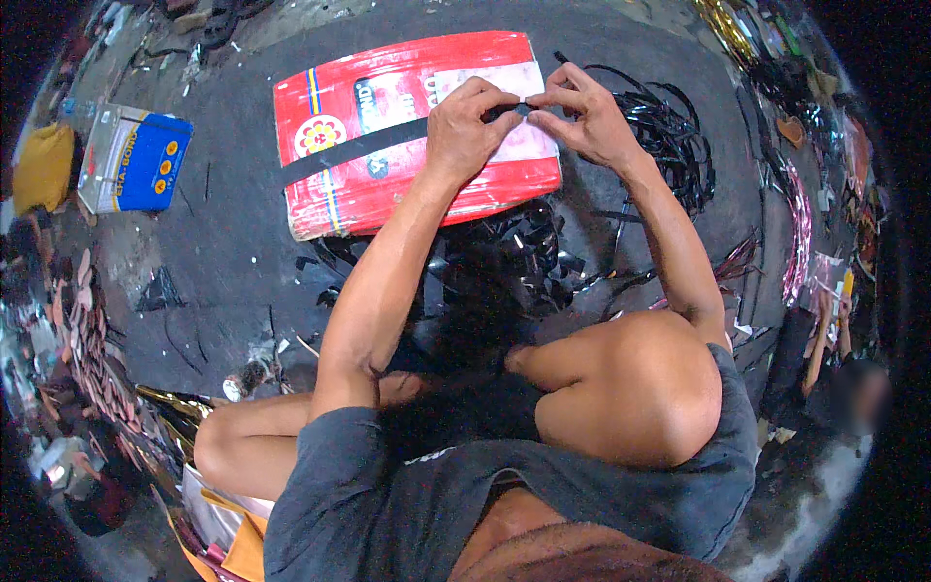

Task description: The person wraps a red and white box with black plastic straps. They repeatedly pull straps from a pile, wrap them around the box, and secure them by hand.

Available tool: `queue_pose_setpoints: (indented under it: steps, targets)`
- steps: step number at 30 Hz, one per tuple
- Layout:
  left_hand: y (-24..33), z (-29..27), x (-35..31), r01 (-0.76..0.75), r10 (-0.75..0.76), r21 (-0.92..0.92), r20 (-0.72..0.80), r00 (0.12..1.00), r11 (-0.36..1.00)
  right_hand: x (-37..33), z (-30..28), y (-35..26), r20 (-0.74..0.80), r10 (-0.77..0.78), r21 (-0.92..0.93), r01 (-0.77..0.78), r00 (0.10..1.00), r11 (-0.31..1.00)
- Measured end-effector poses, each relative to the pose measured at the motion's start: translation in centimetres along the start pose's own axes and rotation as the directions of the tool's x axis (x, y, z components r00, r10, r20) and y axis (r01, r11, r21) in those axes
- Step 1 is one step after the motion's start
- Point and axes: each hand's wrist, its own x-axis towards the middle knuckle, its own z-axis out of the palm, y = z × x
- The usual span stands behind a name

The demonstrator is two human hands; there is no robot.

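Note:
A red printed box or board (393,189), with a shiny, worn surface, lies on the floor before me. Across it runs a flat black strip (354,150), from its left edge to my hands. My left hand (468,126) rests over the right half of the red piece, thumb and fingers pinched on the strip. Close by, at the right edge, my right hand (592,118) pinches the same strip, fingertips nearly touching the left ones. The fingers partly hide the strip there. Beyond the right hand lies a loose tangle of shiny black strips (679,145).
A blue and white can (145,160) and a yellow block-like item (42,170) stand at the left. More black strips (519,247) lie below the red piece. Scraps (82,320) litter the left side; pink shiny strips (798,233) lie right. Another person (829,359) is at the far right.

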Motion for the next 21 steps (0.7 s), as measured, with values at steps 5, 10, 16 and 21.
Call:
queue_pose_setpoints:
  steps: [5,10,16,21]
  targets:
    - [0.3,0.2,-0.1,0.013,-0.013,0.014,-0.011,1.000,1.000,-0.4,0.7,0.6,-0.042,0.057,0.066,-0.054,0.997,0.996]
    - [-0.3,0.6,-0.2,-0.043,0.042,-0.013,-0.068,0.997,0.999,-0.5,1.2,0.9,-0.083,0.061,0.091,-0.054,0.995,0.994]
    - [0.0,0.3,-0.2,-0.042,0.042,0.001,-0.027,0.999,0.999,-1.1,2.6,1.1,-0.158,0.176,0.174,-0.148,0.972,0.973]
    - [-0.1,0.5,-0.2,-0.008,0.008,0.007,-0.048,0.999,1.000,-1.3,3.3,0.8,-0.188,0.294,0.281,-0.235,0.937,0.931]
